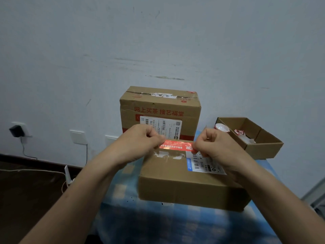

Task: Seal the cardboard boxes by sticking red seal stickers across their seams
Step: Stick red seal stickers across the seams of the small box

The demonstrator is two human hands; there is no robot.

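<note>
A flat cardboard box lies on the blue checked cloth in front of me, with a white shipping label on its right top. A long red seal sticker is stretched just above the box's far top edge. My left hand pinches the sticker's left end. My right hand pinches its right end. Behind stands a taller cardboard box with red lettering, old tape and red sticker scraps along its top seam.
An open cardboard tray at the right holds a sticker roll and crumpled backing scraps. The blue checked cloth covers the table. Wall sockets with a plugged charger and cables lie at the left over a dark floor.
</note>
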